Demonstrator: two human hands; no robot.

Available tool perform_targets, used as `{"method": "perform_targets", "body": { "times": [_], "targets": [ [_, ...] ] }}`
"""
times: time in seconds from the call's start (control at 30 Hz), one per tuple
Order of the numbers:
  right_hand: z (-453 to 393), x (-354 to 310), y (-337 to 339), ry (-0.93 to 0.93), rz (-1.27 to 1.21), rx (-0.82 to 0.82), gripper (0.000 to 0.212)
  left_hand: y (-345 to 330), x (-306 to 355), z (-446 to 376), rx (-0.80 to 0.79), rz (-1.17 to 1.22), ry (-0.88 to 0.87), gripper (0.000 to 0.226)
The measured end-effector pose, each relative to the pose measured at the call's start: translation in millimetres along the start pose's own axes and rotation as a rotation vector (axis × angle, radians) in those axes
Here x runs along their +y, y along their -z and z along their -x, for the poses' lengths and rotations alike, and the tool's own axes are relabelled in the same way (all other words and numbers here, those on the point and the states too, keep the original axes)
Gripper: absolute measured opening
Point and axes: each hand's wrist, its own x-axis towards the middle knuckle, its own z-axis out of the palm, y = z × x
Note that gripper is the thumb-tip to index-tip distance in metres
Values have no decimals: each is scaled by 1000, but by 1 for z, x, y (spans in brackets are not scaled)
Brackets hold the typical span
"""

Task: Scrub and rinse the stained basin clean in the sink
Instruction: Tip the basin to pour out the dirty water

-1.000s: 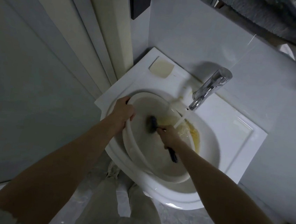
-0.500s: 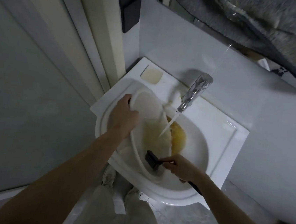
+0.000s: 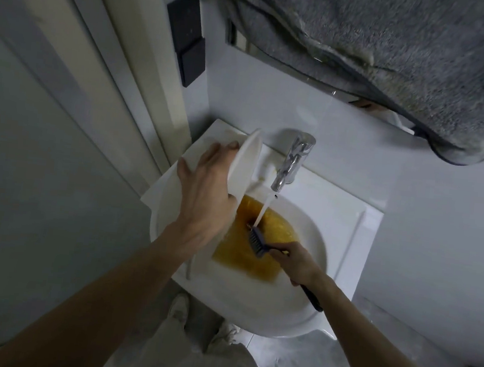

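Observation:
The white plastic basin (image 3: 244,165) is tipped up on edge at the sink's back left. My left hand (image 3: 207,185) presses flat against its outer side and holds it there. Brown-yellow water (image 3: 253,244) fills the bottom of the white sink (image 3: 306,294). My right hand (image 3: 295,263) grips the dark handle of a scrubbing brush (image 3: 257,240), whose head sits in the dirty water under the running stream. The chrome tap (image 3: 292,161) pours water onto the brush head.
A grey towel (image 3: 397,56) hangs overhead at the upper right, above the sink. A dark wall switch (image 3: 190,37) sits on the door frame at the left. My legs and shoes (image 3: 205,323) stand on the grey floor just below the sink.
The basin was tilted up further, from lying in the sink to standing on edge, and its brown water spilled into the sink. The brush moved out of the basin to under the tap.

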Motion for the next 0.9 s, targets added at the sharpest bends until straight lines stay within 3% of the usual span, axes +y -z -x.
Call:
{"method": "perform_targets", "body": {
  "times": [0.23,0.5,0.6,0.77,0.9],
  "targets": [
    [-2,0,-5,-36,5,32,32,6,6,15,-17,-142,-134,89],
    [-6,-3,-6,-40,-5,66,33,10,2,23,92,-181,-208,95],
    [-7,-4,-6,-54,-3,76,33,16,-7,22,140,-46,-88,91],
    [-11,-6,-8,-75,-22,101,34,20,-38,13,207,384,254,82],
    [-25,-2,-7,-167,-61,132,36,24,-45,14,194,481,347,82]
  ]
}}
